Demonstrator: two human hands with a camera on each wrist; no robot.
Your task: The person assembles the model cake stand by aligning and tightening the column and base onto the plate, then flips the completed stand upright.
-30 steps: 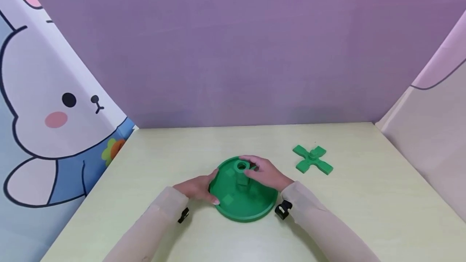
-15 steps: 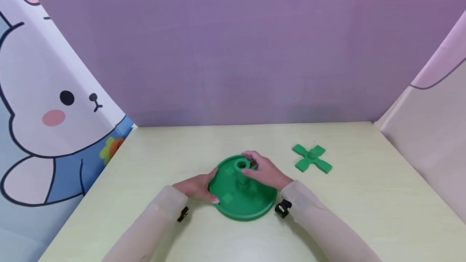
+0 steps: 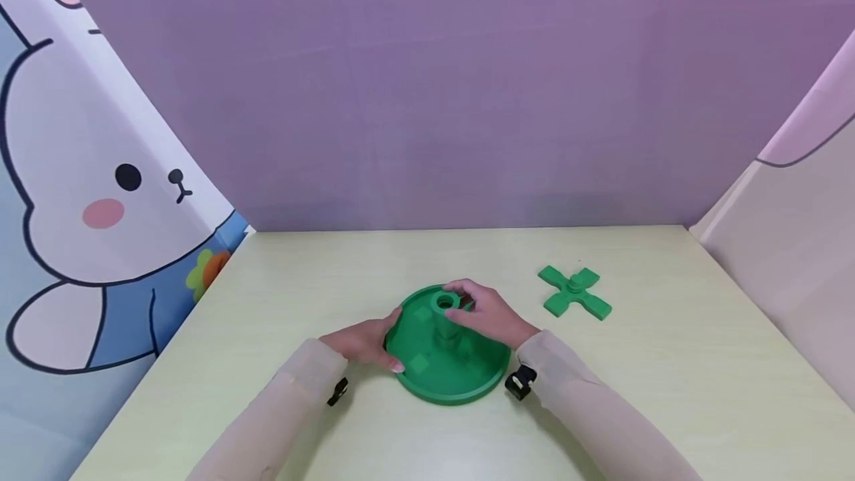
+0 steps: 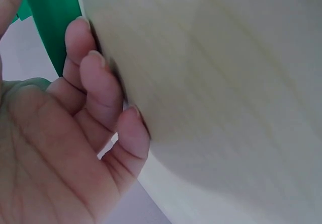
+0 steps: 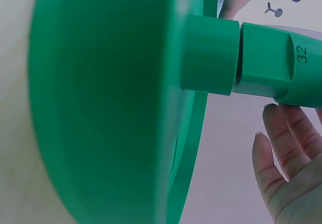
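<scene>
A green round dish-like base point(image 3: 449, 381) with a raised rim lies on the table. At its left rim my left hand point(image 3: 364, 341) holds it, thumb on the near side and fingers along the outside. From the middle of the base rises a short round post point(image 5: 210, 55). On top stands a green hollow fitting point(image 5: 266, 60) with flat faces and "32" marked on it; a thin seam shows between the two. My right hand point(image 3: 493, 318) grips the fitting's upper end between thumb and fingers. In the left wrist view, curled fingers point(image 4: 100, 83) of the left hand sit beside the base's edge.
A flat green four-armed cross piece point(image 3: 574, 292) with a small round knob lies on the pale table point(image 3: 668, 362), right of the base. Behind the table hangs a purple cloth point(image 3: 427, 95), with a cartoon rabbit panel point(image 3: 100, 139) at the left.
The fitting has turned slightly on its post, and my right fingers have shifted a little around its top. The left hand and the base stay in place.
</scene>
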